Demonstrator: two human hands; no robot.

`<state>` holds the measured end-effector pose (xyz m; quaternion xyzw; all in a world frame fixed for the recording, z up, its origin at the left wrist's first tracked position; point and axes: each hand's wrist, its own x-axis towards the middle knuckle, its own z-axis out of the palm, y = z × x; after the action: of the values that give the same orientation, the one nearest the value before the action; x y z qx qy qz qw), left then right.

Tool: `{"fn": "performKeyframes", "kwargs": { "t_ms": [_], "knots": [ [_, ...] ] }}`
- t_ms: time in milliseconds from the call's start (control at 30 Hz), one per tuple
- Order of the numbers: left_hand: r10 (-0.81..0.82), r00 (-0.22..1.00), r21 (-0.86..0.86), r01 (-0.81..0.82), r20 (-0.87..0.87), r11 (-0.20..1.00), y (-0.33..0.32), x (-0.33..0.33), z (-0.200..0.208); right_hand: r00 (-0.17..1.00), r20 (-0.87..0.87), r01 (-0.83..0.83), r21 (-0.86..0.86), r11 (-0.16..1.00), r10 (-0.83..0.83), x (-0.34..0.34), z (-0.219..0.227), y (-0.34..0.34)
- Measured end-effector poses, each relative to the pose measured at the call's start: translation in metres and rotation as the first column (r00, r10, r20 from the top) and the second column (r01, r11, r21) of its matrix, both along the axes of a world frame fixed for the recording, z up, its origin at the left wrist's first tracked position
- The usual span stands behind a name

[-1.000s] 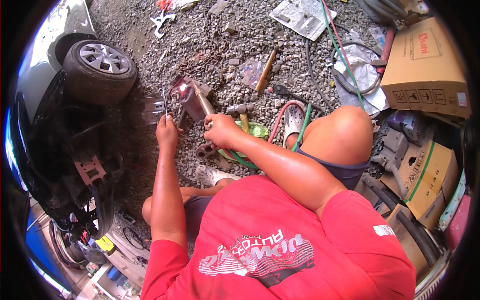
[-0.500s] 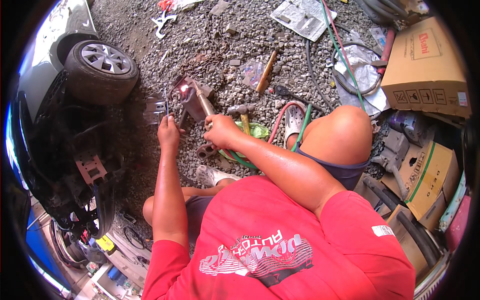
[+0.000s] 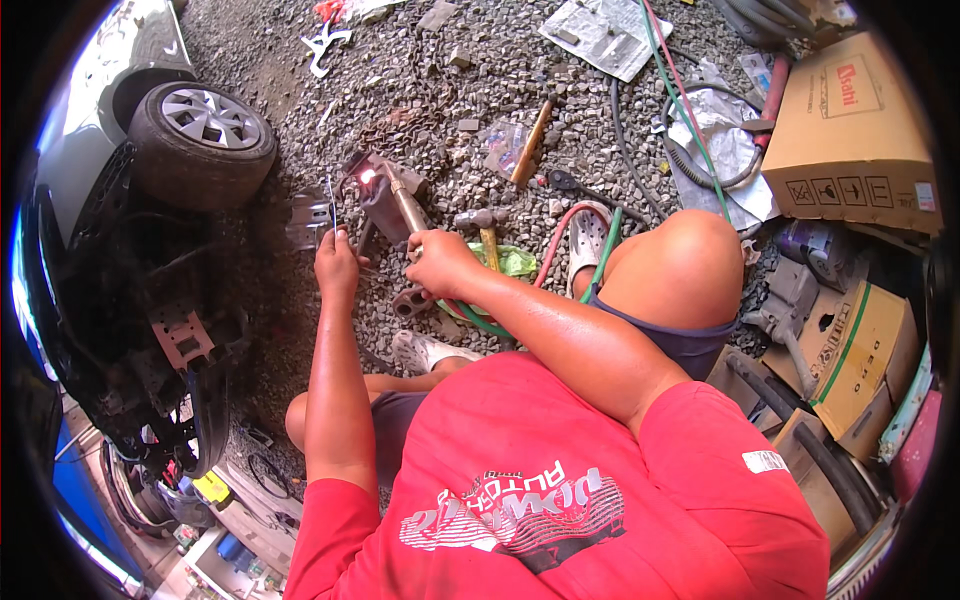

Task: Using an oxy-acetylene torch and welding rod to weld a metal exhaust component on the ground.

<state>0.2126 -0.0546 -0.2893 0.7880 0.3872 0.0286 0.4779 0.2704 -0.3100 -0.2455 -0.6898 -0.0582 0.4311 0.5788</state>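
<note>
My right hand (image 3: 441, 264) is closed round the handle of a gas welding torch (image 3: 408, 205), its red and green hoses trailing off to the right. The torch tip points at a brownish metal part (image 3: 384, 207) on the gravel, where a small spot glows bright. Between the fingers of my left hand (image 3: 339, 268) is a thin metal rod (image 3: 334, 203), standing up just left of the glow. A flat metal plate (image 3: 308, 222) lies beside the rod. Just right of the torch rests a hammer (image 3: 487, 232) with a yellow handle, partly on green plastic.
A car wheel (image 3: 203, 140) and the car's dark, opened front end stand at the left. Several cardboard boxes, one large box (image 3: 850, 135) among them, are stacked at the right. Hoses (image 3: 680, 110) cross the gravel at the upper right, near a wooden-handled tool (image 3: 533, 143).
Almost nothing differs. The rod's upper end leans very slightly more to the left, and the bright spot stays at the same place on the metal part.
</note>
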Motion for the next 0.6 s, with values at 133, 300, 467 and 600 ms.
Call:
{"fn": "performKeyframes", "kwargs": {
  "t_ms": [133, 300, 467, 600],
  "knots": [
    [-0.002, 1.0, 0.017, 0.002, -0.011, 1.0, 0.0, -0.002, 0.0, 1.0, -0.022, -0.013, -0.016, 1.0, 0.013, 0.001, 0.003, 0.0],
    [0.002, 1.0, 0.001, -0.002, -0.015, 1.0, -0.002, -0.002, 0.004, 1.0, -0.002, -0.013, -0.02, 1.0, 0.013, 0.0, 0.003, 0.0],
    [0.021, 0.999, -0.011, -0.021, -0.029, 1.0, -0.01, 0.0, 0.008, 1.0, -0.004, -0.006, -0.083, 0.997, 0.006, 0.001, 0.007, -0.002],
    [0.025, 0.999, -0.011, -0.026, -0.03, 1.0, -0.01, -0.001, 0.01, 0.999, -0.033, -0.016, -0.083, 0.996, 0.013, 0.001, 0.01, -0.002]
  ]
}}
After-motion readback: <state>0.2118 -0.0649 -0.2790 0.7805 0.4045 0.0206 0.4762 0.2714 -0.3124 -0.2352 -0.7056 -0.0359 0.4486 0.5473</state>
